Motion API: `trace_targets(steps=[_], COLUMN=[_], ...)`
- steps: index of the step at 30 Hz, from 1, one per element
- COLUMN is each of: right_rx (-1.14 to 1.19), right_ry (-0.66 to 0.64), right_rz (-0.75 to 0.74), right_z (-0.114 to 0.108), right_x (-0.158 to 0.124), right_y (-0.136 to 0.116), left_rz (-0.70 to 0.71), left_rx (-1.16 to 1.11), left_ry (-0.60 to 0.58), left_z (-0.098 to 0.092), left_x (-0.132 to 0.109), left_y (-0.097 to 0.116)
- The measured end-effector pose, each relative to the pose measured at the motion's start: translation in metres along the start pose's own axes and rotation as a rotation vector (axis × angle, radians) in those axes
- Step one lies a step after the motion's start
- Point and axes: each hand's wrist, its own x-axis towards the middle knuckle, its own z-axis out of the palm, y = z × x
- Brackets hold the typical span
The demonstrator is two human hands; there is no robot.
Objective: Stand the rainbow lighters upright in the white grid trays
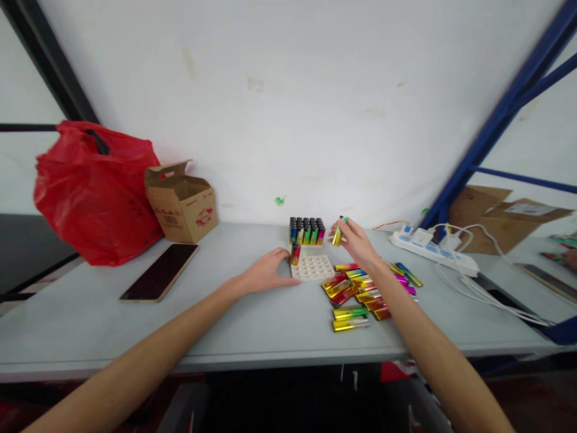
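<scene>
Here, the right hand (356,240) pinches a shiny gold lighter with a green end (337,236), raised just above the table (252,331). The left hand (265,273) is spread wide, thumb and fingers parted at the left end of a white tray with round hollows (313,269). A red-and-gold lighter (296,254) stands upright there; whether the fingertips touch it is hard to make out. Behind stands a block of black-topped, multicoloured lighters (307,232); a loose pile of metallic lighters (341,289) lies beside the tray.
</scene>
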Motion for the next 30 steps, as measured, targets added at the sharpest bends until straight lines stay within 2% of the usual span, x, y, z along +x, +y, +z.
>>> trace_targets(steps=[4, 7, 13, 18, 22, 26, 30], right_rx=[0.094, -0.043, -0.551, -0.621, -0.602, -0.578, -0.715], right_ry=[-0.148, -0.134, -0.004, 0.038, -0.009, -0.146, -0.221], right_rz=[0.111, 0.131, -0.095, -0.13, -0.144, -0.15, -0.297], right_z=[0.02, 0.029, 0.041, 0.042, 0.04, 0.04, 0.038], right_x=[-0.008, -0.011, -0.015, -0.016, -0.018, -0.02, -0.02], right_y=[0.001, 0.008, 0.023, 0.023, 0.02, 0.017, 0.018], left_rz=[0.009, 0.012, 0.016, 0.02, 0.017, 0.022, 0.024], left_rx=[-0.004, -0.01, -0.013, -0.018, -0.009, -0.008, -0.012], left_ry=[0.013, 0.013, 0.002, 0.006, -0.001, -0.002, 0.001], left_z=[0.001, 0.0, 0.0, 0.0, -0.001, -0.001, 0.001], left_x=[0.0, -0.001, -0.001, 0.0, 0.0, -0.001, 0.0], left_y=[0.0, 0.002, 0.002, 0.001, 0.003, 0.004, 0.001])
